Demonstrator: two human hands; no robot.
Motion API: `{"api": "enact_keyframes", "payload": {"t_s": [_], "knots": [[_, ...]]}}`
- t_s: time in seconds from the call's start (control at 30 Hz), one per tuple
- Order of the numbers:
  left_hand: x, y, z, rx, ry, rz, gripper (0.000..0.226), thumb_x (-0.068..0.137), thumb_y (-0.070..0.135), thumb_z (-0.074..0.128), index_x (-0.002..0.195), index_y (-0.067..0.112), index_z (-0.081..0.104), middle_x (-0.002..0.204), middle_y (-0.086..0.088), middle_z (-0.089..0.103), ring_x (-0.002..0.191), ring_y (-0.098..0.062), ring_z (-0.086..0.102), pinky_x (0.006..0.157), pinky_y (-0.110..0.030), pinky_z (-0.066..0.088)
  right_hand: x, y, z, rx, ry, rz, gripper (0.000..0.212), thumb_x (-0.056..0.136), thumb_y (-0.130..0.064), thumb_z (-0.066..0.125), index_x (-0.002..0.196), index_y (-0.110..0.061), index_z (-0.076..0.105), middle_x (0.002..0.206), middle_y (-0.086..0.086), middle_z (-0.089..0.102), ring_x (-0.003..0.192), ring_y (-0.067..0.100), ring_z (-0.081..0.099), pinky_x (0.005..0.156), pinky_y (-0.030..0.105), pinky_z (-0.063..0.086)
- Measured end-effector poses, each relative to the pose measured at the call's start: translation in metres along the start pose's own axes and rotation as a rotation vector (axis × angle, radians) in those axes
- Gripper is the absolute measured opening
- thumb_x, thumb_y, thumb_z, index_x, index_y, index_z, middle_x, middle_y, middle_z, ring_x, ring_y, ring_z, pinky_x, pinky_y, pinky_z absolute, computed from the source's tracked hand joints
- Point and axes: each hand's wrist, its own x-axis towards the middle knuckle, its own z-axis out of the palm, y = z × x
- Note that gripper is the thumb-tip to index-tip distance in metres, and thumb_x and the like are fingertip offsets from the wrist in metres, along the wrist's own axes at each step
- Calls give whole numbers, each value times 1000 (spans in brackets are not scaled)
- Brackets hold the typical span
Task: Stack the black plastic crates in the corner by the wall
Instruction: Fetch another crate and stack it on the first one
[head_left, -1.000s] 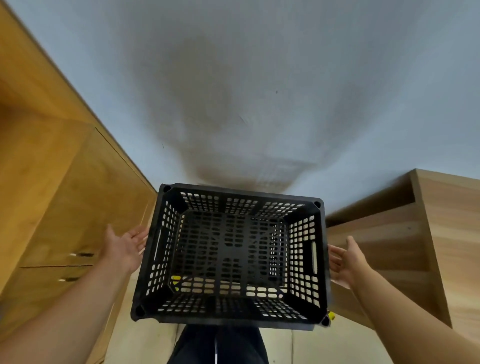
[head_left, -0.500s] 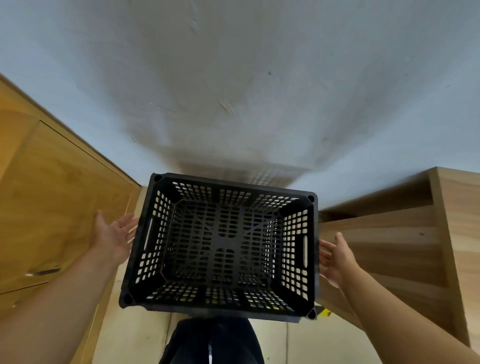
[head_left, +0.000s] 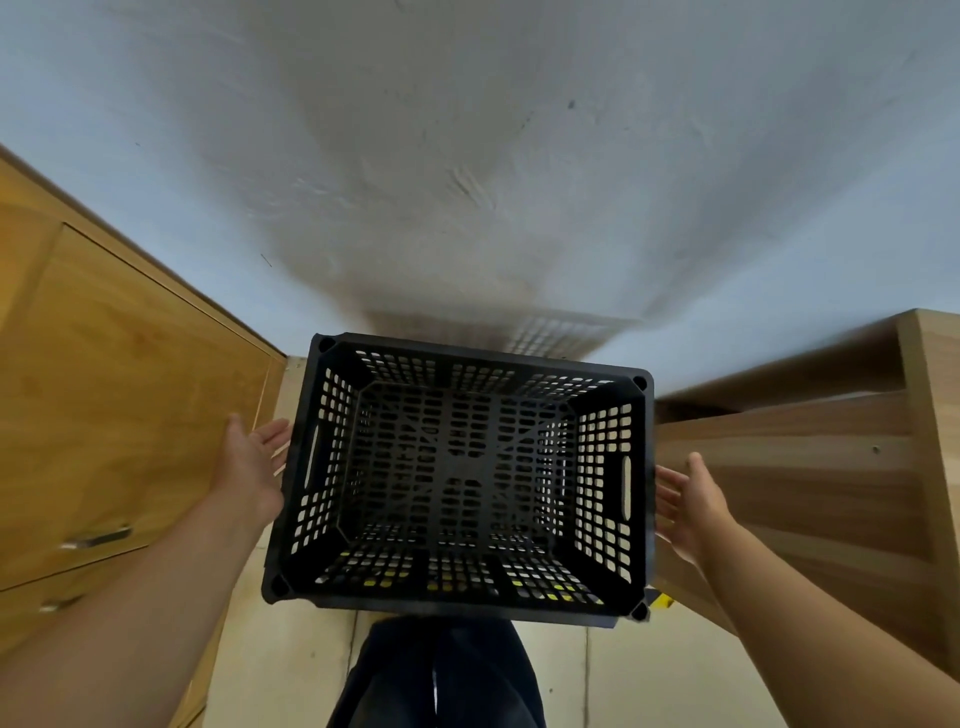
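Note:
A black plastic crate (head_left: 462, 597) with perforated walls and an open top sits in front of me against the white wall (head_left: 467, 182), between two wooden units. Through its holes I see black lattice and bits of yellow underneath. My left hand (head_left: 249, 467) is open beside the crate's left wall, palm toward it, fingertips close to the slot handle. On the other side, my right hand (head_left: 688, 501) is also open, palm facing the right wall, a small gap away. Neither hand grips the crate.
A wooden cabinet (head_left: 119, 415) with metal handles stands at the left. At the right is a wooden shelf unit (head_left: 805, 467). A yellow item (head_left: 662, 601) peeks out under the crate's near right corner. Pale floor (head_left: 280, 649) and my dark trouser leg (head_left: 441, 675) lie below.
The view has shifted a little, and the crate sits slightly differently in it. Both hands stay open beside the crate's sides throughout.

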Motion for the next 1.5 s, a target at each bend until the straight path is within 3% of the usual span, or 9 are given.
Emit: {"api": "enact_keyframes", "payload": {"t_s": [0.37, 0.67, 0.87, 0.93, 1.03, 1.13, 1.27, 1.37, 1.5], "knots": [[-8, -6, 8, 77, -28, 29, 68, 98, 52, 10, 138, 9, 43, 144, -7, 45, 134, -22, 37, 105, -38, 30, -12, 3, 2, -41, 19, -46, 64, 98, -52, 23, 138, -5, 41, 140, 19, 47, 122, 34, 47, 103, 47, 34], [2, -1, -13, 107, -60, 49, 77, 92, 63, 12, 136, 9, 44, 143, -9, 46, 132, -27, 40, 113, -50, 24, -18, 10, 15, -116, -1, -66, 66, 97, -55, 23, 141, -8, 38, 142, 17, 45, 130, 34, 42, 103, 46, 33], [2, -2, -24, 181, -139, 83, 72, 95, 59, 10, 139, 9, 40, 145, -9, 43, 135, -25, 36, 113, -44, 23, -22, 20, 26, -162, -28, -117, 59, 99, -50, 25, 138, -10, 43, 130, 12, 53, 122, 30, 48, 91, 41, 37], [-4, -8, -23, 280, -193, 135, 63, 98, 53, 13, 135, 14, 45, 140, -7, 48, 130, -22, 41, 111, -42, 28, -20, 25, 23, -187, -41, -137, 58, 99, -49, 26, 141, -11, 40, 139, 13, 49, 129, 31, 43, 100, 43, 35], [-17, -29, -24, 574, -211, 263, 38, 101, 38, 23, 123, 23, 51, 132, -5, 52, 118, -22, 49, 96, -40, 39, -14, 40, 18, -253, 2, -205, 52, 98, -48, 31, 131, -13, 50, 126, 9, 57, 114, 27, 53, 94, 38, 40], [-11, -67, -44, 1051, -181, 513, 58, 100, 32, 30, 151, 20, 5, 160, 1, 0, 146, -19, 9, 118, -39, 15, -9, 69, 16, -453, 89, -362, 60, 89, -50, 37, 137, -15, 45, 141, 8, 49, 125, 26, 48, 107, 43, 37], [-4, -116, -70, 1448, -27, 756, 75, 97, 33, 38, 148, 10, -12, 155, -1, -23, 146, -18, -10, 119, -34, 4, -9, 126, 11, -886, 207, -566, 67, 98, -39, 37, 151, -9, 10, 158, 12, 14, 145, 29, 16, 118, 45, 17], [5, -134, -72, 1519, 96, 840, 84, 94, 39, 44, 146, 7, -13, 155, -6, -20, 145, -19, -13, 117, -33, -9, 2, 158, 6, -1045, 297, -630, 73, 98, -38, 38, 151, -5, 0, 160, 14, -2, 147, 26, -1, 118, 38, 7], [15, -143, -68, 1590, 245, 898, 92, 86, 43, 56, 148, 2, 2, 158, -15, 1, 146, -26, 1, 113, -32, -19, 19, 176, 15, -1216, 492, -719, 83, 95, -46, 41, 148, 2, 1, 158, 22, -1, 147, 30, -2, 119, 38, 5]]}}
